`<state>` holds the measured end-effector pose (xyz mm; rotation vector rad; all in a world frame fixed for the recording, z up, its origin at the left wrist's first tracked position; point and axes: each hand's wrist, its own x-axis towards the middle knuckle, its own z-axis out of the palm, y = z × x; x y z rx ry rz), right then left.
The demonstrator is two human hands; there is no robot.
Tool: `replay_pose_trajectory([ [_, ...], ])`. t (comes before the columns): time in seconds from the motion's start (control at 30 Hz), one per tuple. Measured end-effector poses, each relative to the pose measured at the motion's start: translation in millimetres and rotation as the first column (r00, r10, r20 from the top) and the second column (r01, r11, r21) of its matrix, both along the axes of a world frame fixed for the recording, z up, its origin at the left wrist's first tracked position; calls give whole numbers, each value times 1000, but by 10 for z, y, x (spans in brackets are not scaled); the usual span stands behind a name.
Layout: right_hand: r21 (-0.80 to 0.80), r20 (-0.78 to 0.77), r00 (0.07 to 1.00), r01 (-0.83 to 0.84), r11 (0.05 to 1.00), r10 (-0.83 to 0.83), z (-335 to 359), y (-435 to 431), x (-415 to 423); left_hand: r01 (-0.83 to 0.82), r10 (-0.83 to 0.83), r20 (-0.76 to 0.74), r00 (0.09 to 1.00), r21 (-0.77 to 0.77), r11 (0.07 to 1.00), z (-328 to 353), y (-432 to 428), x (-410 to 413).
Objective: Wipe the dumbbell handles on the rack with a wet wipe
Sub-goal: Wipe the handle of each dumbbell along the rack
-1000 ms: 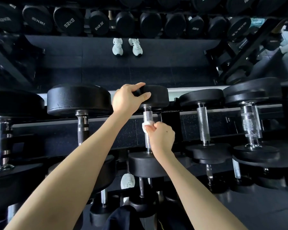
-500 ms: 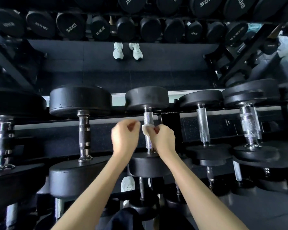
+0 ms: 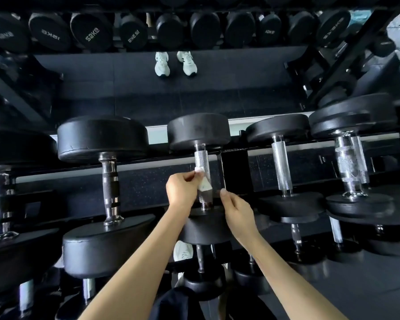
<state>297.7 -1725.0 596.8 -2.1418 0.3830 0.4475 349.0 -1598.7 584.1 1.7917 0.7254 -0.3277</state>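
We swapped hands; our left hand [image 3: 181,190] now pinched the wet wipe [image 3: 204,185] against the middle dumbbell handle [image 3: 200,160] on the rack [image 3: 234,172]; our right hand [image 3: 239,211], grip loose and empty, hung just beside; wiping could carry on.

Rack post [image 3: 234,172] crowds ctr handle [image 3: 201,160] on R; wide gap on L.

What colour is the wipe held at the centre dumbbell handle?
White wet wipe, clearest in the head view.
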Motion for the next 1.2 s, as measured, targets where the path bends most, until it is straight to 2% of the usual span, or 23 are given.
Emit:
replay_pose_trajectory([
  [0.1, 31, 50, 996, 67, 997, -68, -104, 29, -24, -191, 184, -54, 981, -175, 966, -13, -36, 74],
  [0.27, 5, 55, 996, 76, 997, -76, -137, 25, -15, -375, 365, -87, 927, -245, 894, 105, -129, 403],
  [0.33, 7, 60, 995, 81, 997, -81, -141, 27, -18, -357, 354, -58, 933, -244, 902, 106, -139, 432],
  [0.47, 5, 77, 993, 92, 996, -92, -163, 37, -22, -199, 205, 18, 979, -182, 963, 73, -166, 224],
  [0.6, 42, 73, 991, 109, 993, -112, -151, 40, -26, -96, 84, -52, 995, -293, 951, -9, -44, 128],
  [0.8, 73, 40, 987, 152, 986, -155, -141, 38, -22, -176, 181, 23, 983, -135, 975, -121, 1, 127],
  [0.97, 72, 40, 988, 144, 987, -147, -161, 22, -29, -28, 26, 22, 999, 91, 995, -12, 12, 204],
  [1.03, 62, 31, 989, 142, 988, -144, -160, 14, -26, -23, 24, -9, 1000, 50, 998, 7, 24, 236],
  [1.2, 76, 26, 987, 156, 985, -158, -135, 16, -25, -257, 234, -137, 963, -190, 947, 0, 102, 298],
])
